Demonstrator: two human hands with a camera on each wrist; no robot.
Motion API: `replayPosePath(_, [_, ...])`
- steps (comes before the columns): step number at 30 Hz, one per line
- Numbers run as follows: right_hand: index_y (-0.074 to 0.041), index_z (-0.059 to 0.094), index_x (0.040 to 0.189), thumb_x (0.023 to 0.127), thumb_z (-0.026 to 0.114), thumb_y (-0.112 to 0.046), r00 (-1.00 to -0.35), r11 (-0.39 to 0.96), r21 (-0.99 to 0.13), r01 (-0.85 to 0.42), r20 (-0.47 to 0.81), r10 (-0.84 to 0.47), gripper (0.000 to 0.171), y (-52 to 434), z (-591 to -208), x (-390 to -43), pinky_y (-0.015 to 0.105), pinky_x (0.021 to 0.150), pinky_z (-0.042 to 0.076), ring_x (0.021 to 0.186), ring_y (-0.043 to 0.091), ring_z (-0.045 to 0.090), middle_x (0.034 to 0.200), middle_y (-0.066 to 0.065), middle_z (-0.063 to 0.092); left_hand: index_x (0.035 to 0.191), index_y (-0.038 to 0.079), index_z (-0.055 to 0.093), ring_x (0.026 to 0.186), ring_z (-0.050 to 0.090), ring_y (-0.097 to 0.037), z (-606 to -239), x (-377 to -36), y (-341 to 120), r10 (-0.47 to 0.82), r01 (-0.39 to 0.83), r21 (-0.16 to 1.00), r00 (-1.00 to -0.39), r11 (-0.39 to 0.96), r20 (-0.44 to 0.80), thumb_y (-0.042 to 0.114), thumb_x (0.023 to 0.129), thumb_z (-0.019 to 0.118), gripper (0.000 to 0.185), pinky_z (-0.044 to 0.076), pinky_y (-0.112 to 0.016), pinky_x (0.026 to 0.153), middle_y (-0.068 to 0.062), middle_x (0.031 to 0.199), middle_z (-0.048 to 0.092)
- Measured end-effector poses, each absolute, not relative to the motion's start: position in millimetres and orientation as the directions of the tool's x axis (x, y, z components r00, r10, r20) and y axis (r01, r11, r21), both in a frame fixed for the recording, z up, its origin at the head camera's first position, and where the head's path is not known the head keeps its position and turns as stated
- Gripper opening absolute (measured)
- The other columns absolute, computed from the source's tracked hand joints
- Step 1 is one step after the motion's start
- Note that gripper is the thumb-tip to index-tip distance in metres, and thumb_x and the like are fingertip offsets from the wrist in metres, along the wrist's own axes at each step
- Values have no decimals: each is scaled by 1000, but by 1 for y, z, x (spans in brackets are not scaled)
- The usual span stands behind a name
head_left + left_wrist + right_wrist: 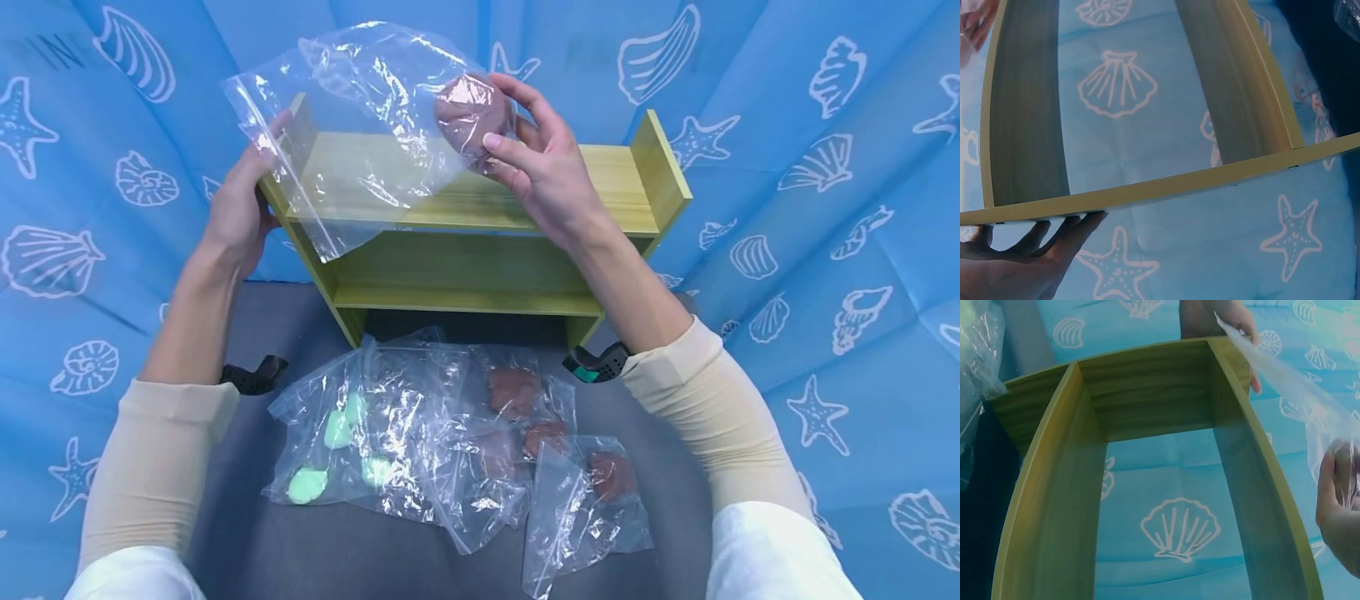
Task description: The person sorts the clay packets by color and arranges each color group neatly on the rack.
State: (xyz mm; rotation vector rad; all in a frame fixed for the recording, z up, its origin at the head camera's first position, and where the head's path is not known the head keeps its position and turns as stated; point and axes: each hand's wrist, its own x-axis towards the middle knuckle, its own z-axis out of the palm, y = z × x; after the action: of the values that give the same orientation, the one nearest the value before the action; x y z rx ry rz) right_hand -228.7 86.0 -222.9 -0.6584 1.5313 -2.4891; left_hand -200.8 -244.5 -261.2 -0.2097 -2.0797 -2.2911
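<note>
My right hand grips a clear zip bag by the round pinkish-brown lump inside it, thumb in front and fingers behind. The bag spreads leftward over the top of a yellow-green wooden shelf, its zip edge hanging at the left. My left hand is at the shelf's left side panel, partly behind the bag's clear film. In the left wrist view, extended fingers press against the panel's outer face. The right wrist view shows the bag beside the shelf.
In front of the shelf, on the grey tabletop, lie several clear bags. Those at left hold pale green pieces; those at right hold reddish-brown pieces. A blue curtain with white shells hangs behind and at both sides.
</note>
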Motion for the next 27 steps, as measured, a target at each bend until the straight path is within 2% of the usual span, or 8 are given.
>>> replayPosePath(2, [-10,50,141,92,57,14,-913,-463,-880,-101,268,-309,55,86,-224,-230,40,90,54,119,32,54,140,16,48,153,36,36,98,51,-20,-261,-200,-245,64,120,989,-990,-91,127,33,105,31,49,38,-40,81,-8,129,48])
replayPosePath(6, [-10,52,139,89,62,15,-948,-416,-903,-110,221,-229,56,85,-227,-233,41,89,55,118,32,56,137,15,50,153,34,37,78,52,-17,-263,-200,-244,64,135,985,-988,-111,143,31,105,32,48,43,-31,67,-9,107,50])
replayPosePath(9, [-11,53,138,88,65,14,-965,-368,-923,-113,190,-182,57,86,-229,-234,40,86,56,114,33,58,134,16,51,153,33,38,71,52,-17,-264,-200,-244,68,142,981,-986,-132,151,29,105,33,48,44,-29,58,-10,101,50])
replayPosePath(15, [-12,56,135,85,72,9,-984,-221,-971,-92,122,-128,57,90,-232,-237,37,81,58,107,29,61,130,14,54,153,33,37,84,52,-18,-262,-199,-246,71,143,981,-986,-129,153,30,105,33,48,45,-31,64,-9,120,50])
replayPosePath(19, [-14,56,137,84,78,-1,-985,17,-991,-130,127,-120,59,93,-232,-237,32,84,56,111,24,59,130,12,56,152,34,38,85,52,-19,-262,-199,-246,60,133,984,-988,-117,140,31,104,33,48,45,-31,67,-10,119,49])
replayPosePath(22, [-13,56,137,84,80,-8,-981,184,-967,-174,154,-119,58,95,-232,-236,28,89,52,112,20,60,130,11,59,151,35,40,85,51,-19,-262,-199,-245,51,129,985,-990,-115,135,32,104,33,48,44,-32,69,-10,117,49])
replayPosePath(27, [-13,57,137,85,81,-21,-982,371,-910,-184,152,-114,58,100,-231,-233,25,94,49,111,15,63,127,11,64,150,36,41,91,49,-19,-262,-200,-243,46,132,987,-990,-94,137,33,104,34,47,43,-33,72,-8,122,45])
